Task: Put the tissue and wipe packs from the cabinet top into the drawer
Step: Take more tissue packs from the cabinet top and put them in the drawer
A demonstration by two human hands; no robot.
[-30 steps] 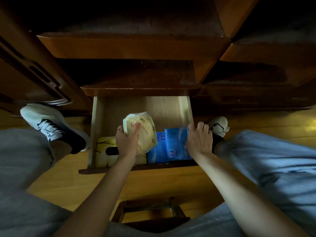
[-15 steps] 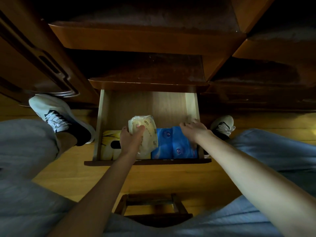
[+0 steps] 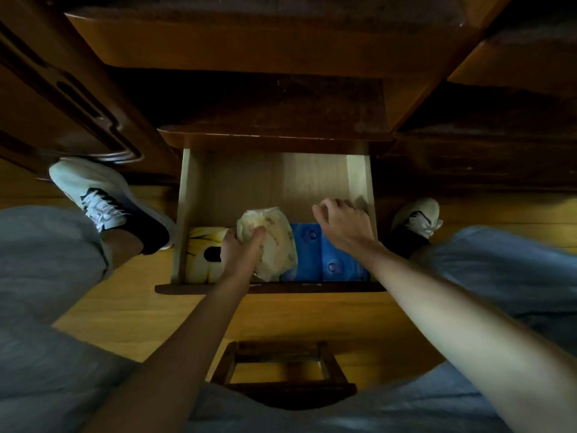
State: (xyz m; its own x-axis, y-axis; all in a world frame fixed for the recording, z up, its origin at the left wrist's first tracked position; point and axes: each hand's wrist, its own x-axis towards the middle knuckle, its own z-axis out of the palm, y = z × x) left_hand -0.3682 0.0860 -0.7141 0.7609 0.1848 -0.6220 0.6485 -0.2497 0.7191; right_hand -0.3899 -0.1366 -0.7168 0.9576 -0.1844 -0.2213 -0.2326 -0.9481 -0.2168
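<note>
Two bare hands reach down into the open pale-wood drawer (image 3: 356, 173) of a dark brown wooden cabinet (image 3: 268, 101). The left hand (image 3: 240, 254) grips a soft cream-coloured plastic wipe pack (image 3: 274, 242), thumb pressed across its face and fingers wrapped behind it, the forearm stretched straight out from the body. This pack stands tilted over the middle of the drawer's front section, just above the things already lying there. The right hand (image 3: 343, 223) hovers palm-down with loosely curled fingers, holding nothing, close to the drawer's right wall. Beneath it lie blue plastic tissue packs (image 3: 324, 260) against the drawer front; a yellow tissue box (image 3: 203, 260) (with a dark oval opening) fills the left front corner. Both knees in grey trousers flank the drawer, white sneakers on the wooden floor.
</note>
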